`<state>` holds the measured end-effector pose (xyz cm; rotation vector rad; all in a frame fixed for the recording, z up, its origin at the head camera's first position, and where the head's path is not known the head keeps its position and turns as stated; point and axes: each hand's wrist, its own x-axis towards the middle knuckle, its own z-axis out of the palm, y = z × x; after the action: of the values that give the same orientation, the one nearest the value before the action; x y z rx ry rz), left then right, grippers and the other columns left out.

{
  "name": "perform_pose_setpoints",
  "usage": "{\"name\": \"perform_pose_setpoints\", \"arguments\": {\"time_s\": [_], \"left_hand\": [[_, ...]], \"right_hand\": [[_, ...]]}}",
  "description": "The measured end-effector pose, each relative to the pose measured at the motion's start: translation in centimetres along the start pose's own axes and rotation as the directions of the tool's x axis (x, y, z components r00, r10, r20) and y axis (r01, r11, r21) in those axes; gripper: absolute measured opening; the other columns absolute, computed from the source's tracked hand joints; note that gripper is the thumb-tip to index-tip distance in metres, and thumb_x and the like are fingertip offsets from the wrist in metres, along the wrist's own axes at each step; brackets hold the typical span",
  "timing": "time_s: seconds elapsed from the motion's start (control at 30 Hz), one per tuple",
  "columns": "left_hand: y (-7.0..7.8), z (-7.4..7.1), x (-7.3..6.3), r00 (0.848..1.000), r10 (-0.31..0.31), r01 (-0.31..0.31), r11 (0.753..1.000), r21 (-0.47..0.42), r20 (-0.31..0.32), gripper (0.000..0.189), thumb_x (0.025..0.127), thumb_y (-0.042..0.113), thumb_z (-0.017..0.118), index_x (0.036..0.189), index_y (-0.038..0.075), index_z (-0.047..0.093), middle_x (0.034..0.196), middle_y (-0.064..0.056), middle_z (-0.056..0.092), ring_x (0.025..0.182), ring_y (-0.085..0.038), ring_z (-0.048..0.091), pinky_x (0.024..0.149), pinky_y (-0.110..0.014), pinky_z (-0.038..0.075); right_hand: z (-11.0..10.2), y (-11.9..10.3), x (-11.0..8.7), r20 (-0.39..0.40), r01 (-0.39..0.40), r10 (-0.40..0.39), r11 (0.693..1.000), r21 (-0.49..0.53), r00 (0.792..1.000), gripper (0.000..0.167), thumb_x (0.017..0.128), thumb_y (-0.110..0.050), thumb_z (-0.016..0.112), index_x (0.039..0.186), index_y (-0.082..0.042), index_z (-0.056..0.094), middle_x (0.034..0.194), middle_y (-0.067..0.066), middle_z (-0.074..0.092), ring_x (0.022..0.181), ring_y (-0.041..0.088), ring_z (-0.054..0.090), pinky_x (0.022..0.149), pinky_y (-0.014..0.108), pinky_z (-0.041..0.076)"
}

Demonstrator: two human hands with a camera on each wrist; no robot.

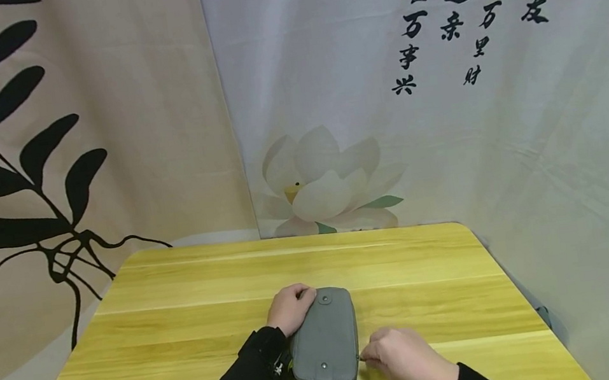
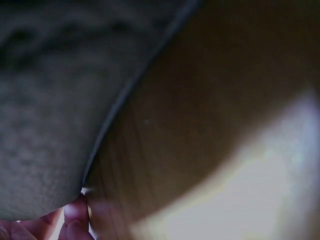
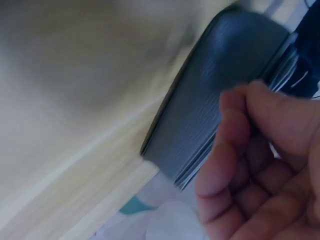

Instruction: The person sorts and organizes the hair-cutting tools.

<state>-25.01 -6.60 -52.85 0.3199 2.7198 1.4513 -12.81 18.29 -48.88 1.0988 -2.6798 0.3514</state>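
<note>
A grey zip pouch (image 1: 326,335) with two metal snaps lies lengthwise on the wooden table in the head view. My left hand (image 1: 292,309) grips its far left corner, the thumb near the top face. At the pouch's right side, my right hand (image 1: 404,356) pinches the small zipper pull between thumb and forefinger. In the right wrist view the curled right hand (image 3: 265,165) sits against the zipper edge of the pouch (image 3: 200,100), and the fingertips hide the pull. Close up in the left wrist view, the pouch's textured side (image 2: 45,135) looks dark, with fingers (image 2: 75,215) at its lower end.
The yellow wood-grain table (image 1: 194,320) reaches back to a hanging cloth (image 1: 312,73) printed with a lotus and black characters. A dark band (image 1: 264,349) circles my left wrist, close beside the pouch's left edge.
</note>
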Motion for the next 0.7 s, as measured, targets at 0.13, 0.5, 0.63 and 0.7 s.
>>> {"name": "perform_pose_setpoints", "arguments": {"time_s": [0.13,0.5,0.63,0.7], "left_hand": [[0.0,0.0,0.0,1.0,-0.004,0.004,1.0,-0.009,0.002,0.026,0.11,0.033,0.06,0.116,0.017,0.079,0.103,-0.003,0.076,0.086,-0.015,0.063,0.086,-0.041,0.054],[-0.2,-1.4,-1.7,0.994,0.11,-0.108,0.979,0.173,-0.004,0.034,0.11,0.031,0.061,0.137,0.011,0.069,0.133,-0.012,0.071,0.121,-0.034,0.068,0.102,-0.053,0.055],[0.1,-2.6,-3.1,0.916,0.396,-0.368,0.769,0.523,0.064,0.034,0.105,0.034,0.07,0.134,0.016,0.072,0.138,-0.009,0.071,0.13,-0.032,0.066,0.109,-0.051,0.055],[0.2,-3.3,-4.1,0.841,0.515,-0.499,0.622,0.603,0.165,0.036,0.104,0.041,0.07,0.131,0.017,0.074,0.139,-0.007,0.072,0.132,-0.03,0.066,0.111,-0.049,0.054]], "right_hand": [[0.0,-1.1,-0.3,0.072,0.003,-0.008,0.997,0.072,0.997,0.013,0.087,-0.012,0.087,0.089,-0.024,0.085,0.083,-0.017,0.074,0.079,-0.008,0.065,0.067,0.011,0.052],[0.7,-1.8,-0.3,0.091,-0.131,0.122,0.987,0.097,0.988,0.009,0.096,-0.028,0.082,0.087,-0.027,0.082,0.084,-0.022,0.072,0.079,-0.009,0.064,0.065,0.017,0.053],[0.6,-1.1,-0.5,0.049,-0.117,0.115,0.992,0.047,0.992,0.01,0.095,-0.03,0.082,0.085,-0.029,0.08,0.082,-0.023,0.07,0.077,-0.009,0.063,0.06,0.017,0.05],[0.5,-0.6,-0.5,0.02,-0.118,0.118,0.993,0.009,0.993,0.011,0.093,-0.029,0.083,0.083,-0.029,0.079,0.079,-0.023,0.069,0.074,-0.008,0.061,0.057,0.017,0.046]]}}
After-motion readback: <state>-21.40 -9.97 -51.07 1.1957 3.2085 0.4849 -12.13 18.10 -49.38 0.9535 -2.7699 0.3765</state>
